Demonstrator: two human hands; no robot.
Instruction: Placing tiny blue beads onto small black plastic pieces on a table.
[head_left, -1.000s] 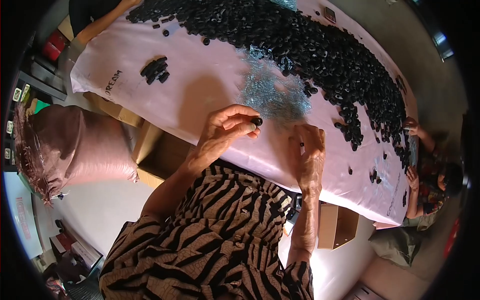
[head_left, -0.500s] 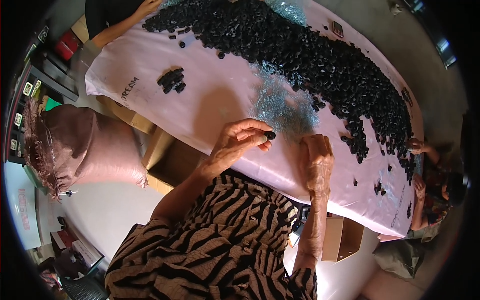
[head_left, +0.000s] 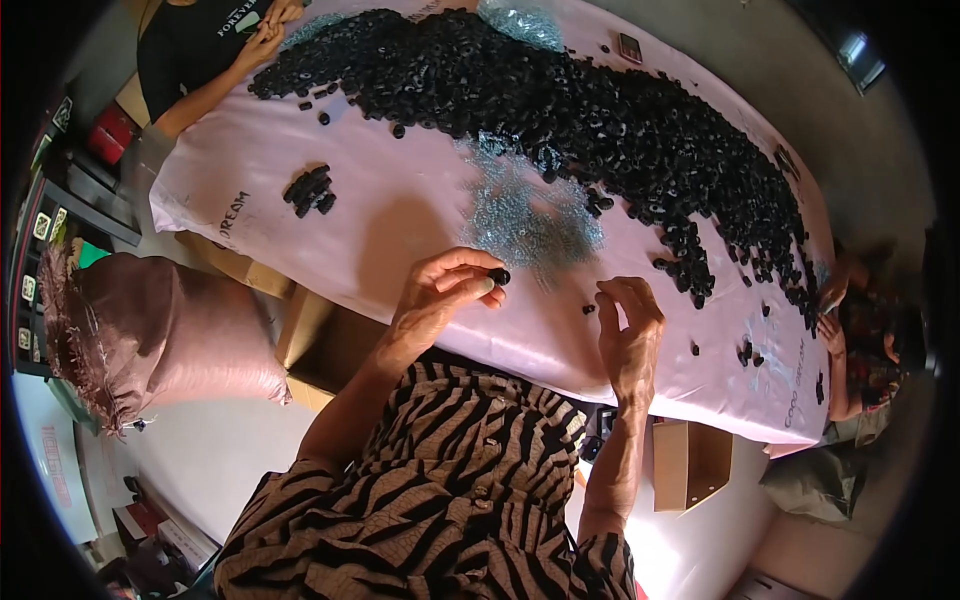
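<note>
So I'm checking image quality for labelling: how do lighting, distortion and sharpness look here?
Head view: strong fisheye bend along the pink table edges, black vignette at the rim; bright floor glare lower right; left hand holding a small black ring is sharp, as is the right hand.

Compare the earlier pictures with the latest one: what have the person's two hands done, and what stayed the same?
The right hand lifted off the pink sheet, fingers now pinched together. The left hand keeps its small black ring pinched. The black heap and silvery pile lie unchanged.
</note>
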